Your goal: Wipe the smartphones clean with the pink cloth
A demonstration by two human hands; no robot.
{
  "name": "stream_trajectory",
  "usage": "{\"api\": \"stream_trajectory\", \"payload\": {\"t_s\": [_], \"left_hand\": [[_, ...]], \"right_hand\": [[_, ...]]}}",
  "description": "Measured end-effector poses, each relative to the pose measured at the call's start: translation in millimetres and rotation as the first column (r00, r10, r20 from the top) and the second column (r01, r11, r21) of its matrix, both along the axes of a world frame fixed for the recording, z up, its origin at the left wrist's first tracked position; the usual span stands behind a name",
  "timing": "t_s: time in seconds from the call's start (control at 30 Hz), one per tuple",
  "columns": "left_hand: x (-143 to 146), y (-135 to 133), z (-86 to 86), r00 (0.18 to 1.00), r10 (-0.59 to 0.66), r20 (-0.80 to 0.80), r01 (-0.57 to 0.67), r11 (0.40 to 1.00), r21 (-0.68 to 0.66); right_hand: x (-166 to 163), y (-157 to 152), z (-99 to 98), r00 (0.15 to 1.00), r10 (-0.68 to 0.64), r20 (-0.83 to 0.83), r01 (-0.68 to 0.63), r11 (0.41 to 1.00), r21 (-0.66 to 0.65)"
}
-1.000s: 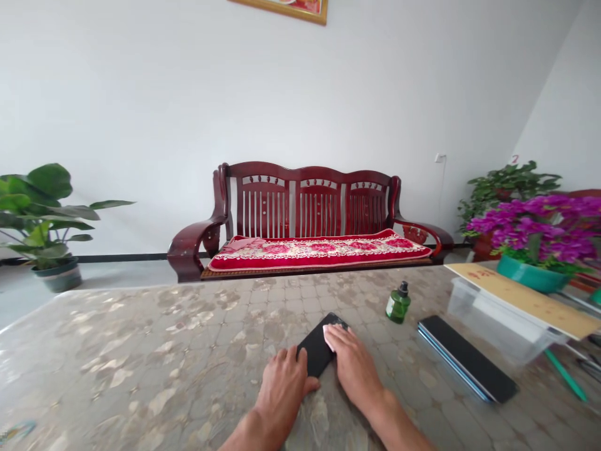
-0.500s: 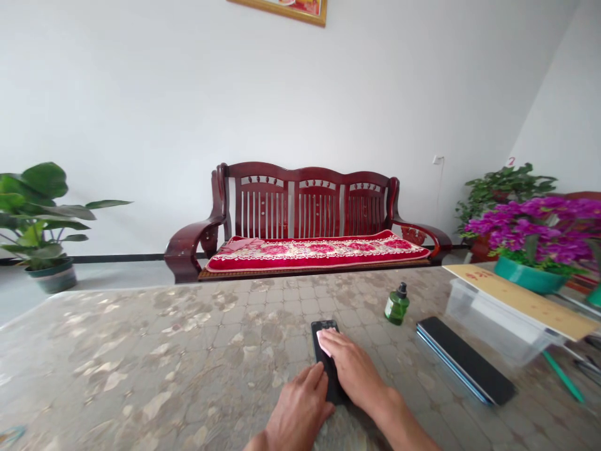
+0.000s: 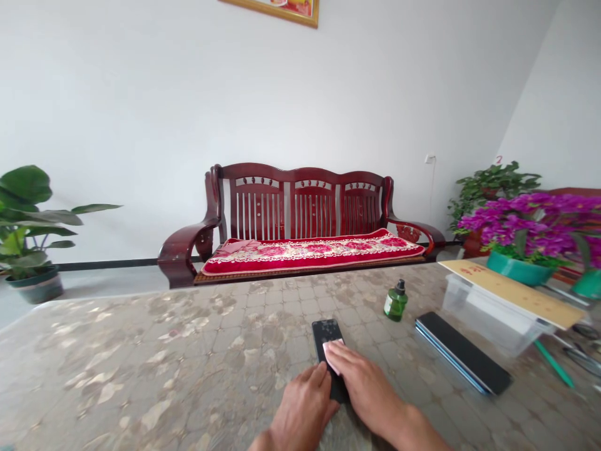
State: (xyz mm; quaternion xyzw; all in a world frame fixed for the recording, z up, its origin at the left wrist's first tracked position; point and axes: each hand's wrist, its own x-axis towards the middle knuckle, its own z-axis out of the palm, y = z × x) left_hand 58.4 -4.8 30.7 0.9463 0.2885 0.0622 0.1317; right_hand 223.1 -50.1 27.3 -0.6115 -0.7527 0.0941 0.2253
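Observation:
A black phone (image 3: 327,330) lies flat on the patterned table (image 3: 188,351), its long side pointing away from me. My right hand (image 3: 369,389) rests on the phone, fingers pressed together on a small pink cloth (image 3: 330,352) against the screen. My left hand (image 3: 303,410) lies at the phone's near left edge, fingers laid flat against it.
A small green bottle (image 3: 395,301) stands beyond the phone to the right. A stack of dark tablets (image 3: 462,360) lies further right, beside a clear plastic box (image 3: 488,316) under a wooden board (image 3: 511,292). Purple flowers (image 3: 530,225) and a green pen (image 3: 554,364) sit at the right edge.
The phone has turned from a slanted position to pointing straight away from me. My right hand with the cloth has slid back along the screen toward me.

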Motion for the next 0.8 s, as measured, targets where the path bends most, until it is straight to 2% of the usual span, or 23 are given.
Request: {"api": "stream_trajectory", "payload": {"t_s": [0.07, 0.2, 0.3, 0.37, 0.5, 0.6, 0.67, 0.8], "left_hand": [[0, -1, 2.6, 1.0, -0.004, -0.019, 0.004, 1.0, 0.003], [1, 0, 3.1, 0.998, -0.005, -0.056, 0.005, 1.0, 0.001], [1, 1, 2.7, 0.998, -0.004, -0.068, 0.004, 1.0, 0.005], [2, 0, 4.8, 0.997, 0.001, -0.073, 0.0, 1.0, 0.006], [5, -9, 13.1, 0.991, 0.009, -0.132, -0.012, 1.0, -0.024], [8, -17, 15.0, 0.98, -0.014, -0.198, 0.007, 0.999, -0.032], [9, -20, 12.2, 0.977, -0.021, -0.214, 0.019, 1.0, -0.012], [8, -18, 2.1, 0.981, -0.047, -0.186, 0.058, 0.997, 0.057]], "right_hand": [[-1, 7, 1.5, 1.0, 0.003, -0.001, -0.003, 1.0, 0.007], [-5, 48, 4.3, 0.999, -0.052, 0.009, 0.052, 0.999, 0.014], [-8, 67, 5.1, 0.999, -0.037, 0.005, 0.037, 0.999, 0.016], [-9, 63, 5.8, 1.0, -0.013, 0.006, 0.012, 1.0, 0.016], [-11, 29, 5.8, 0.997, 0.079, 0.004, -0.079, 0.997, 0.017], [-11, 12, 4.0, 0.995, 0.096, -0.01, -0.096, 0.995, 0.013], [-9, 14, 3.3, 0.997, 0.075, -0.007, -0.075, 0.997, 0.001], [-5, 42, 5.0, 1.0, -0.006, 0.021, 0.006, 1.0, 0.011]]}}
